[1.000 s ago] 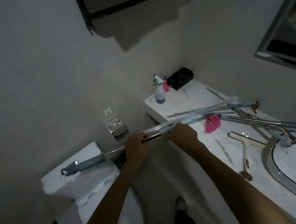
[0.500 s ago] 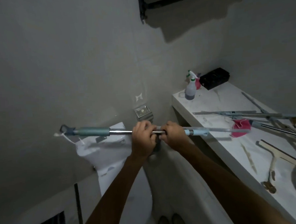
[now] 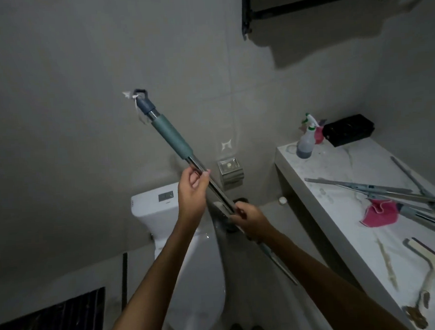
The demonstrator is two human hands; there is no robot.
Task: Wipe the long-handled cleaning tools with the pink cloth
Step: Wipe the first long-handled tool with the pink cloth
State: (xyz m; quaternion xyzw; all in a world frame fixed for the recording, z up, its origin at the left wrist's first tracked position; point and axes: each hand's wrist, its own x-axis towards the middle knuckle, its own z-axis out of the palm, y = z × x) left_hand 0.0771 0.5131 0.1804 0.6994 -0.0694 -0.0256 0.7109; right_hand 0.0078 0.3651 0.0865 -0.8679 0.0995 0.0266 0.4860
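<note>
Both hands are on one long-handled tool [image 3: 171, 138], held up in the air over the toilet [image 3: 191, 267]. The left hand [image 3: 191, 189] pinches the bare metal shaft just below the teal grip; the right hand [image 3: 248, 220] is wrapped round the shaft lower down. The pink cloth [image 3: 380, 213] lies on the tabletop [image 3: 346, 233], well apart from both hands, among the other poles [image 3: 358, 186] (it touches at least one of them). So no wiping is going on here; by my reckoning most of the job is left. The tool's long axis runs diagonally: its hanging-loop end points up and left towards the wall, its lower end down and right past the right forearm.
</note>
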